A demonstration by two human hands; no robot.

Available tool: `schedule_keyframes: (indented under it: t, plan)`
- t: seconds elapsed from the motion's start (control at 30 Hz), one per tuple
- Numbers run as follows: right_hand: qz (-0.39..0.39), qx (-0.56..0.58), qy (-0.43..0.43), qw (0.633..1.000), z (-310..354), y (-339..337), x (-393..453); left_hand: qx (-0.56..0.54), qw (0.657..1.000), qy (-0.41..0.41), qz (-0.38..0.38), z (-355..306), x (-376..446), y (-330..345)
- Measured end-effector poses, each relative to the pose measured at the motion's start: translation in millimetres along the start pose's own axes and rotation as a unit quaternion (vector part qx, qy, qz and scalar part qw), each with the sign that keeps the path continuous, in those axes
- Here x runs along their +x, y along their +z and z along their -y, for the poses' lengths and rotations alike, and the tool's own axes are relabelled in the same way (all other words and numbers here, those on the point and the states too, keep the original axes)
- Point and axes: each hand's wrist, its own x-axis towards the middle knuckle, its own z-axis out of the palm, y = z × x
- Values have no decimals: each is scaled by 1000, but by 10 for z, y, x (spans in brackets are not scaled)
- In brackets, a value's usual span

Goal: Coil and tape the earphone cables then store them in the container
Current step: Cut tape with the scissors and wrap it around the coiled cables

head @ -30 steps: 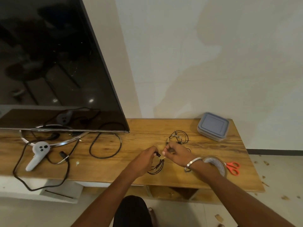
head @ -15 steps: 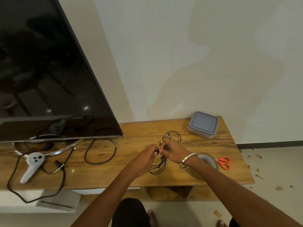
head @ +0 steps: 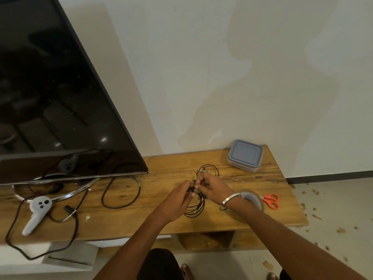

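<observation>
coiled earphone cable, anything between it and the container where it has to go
Yes: the container has its lid on. On the table, a second coil lies partly along the way from the cable that both hands hold.

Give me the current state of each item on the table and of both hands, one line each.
Left hand: gripping the coiled earphone cable.
Right hand: pinching the same coil at its top.
Coiled earphone cable: looped, held, hanging down to the table.
Second earphone coil: lying on the table, already coiled.
Container: lid on.
Tape roll: flat on the table, partly hidden by the right wrist.
Scissors: lying closed.
TV: screen dark.
</observation>
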Motion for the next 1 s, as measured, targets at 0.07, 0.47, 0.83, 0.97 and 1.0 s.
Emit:
schedule_keyframes:
  t: [0.07,0.47,0.83,0.97,1.0]
  plan:
    - [-8,11,-1,1000,1,0,-19,12,1000,4,-12,-7,-3,11]
    - [-59,204,50,976,-1,101,-118,72,994,0,-85,-108,-24,14]
    - [-56,280,105,953,79,49,-214,105,990,23,-87,-123,-66,-7]
    - [-94,277,102,951,72,91,-226,98,991,25,-90,-154,-75,-10]
    - [-106,272,98,951,78,104,-237,93,991,24,-90,-164,-77,-11]
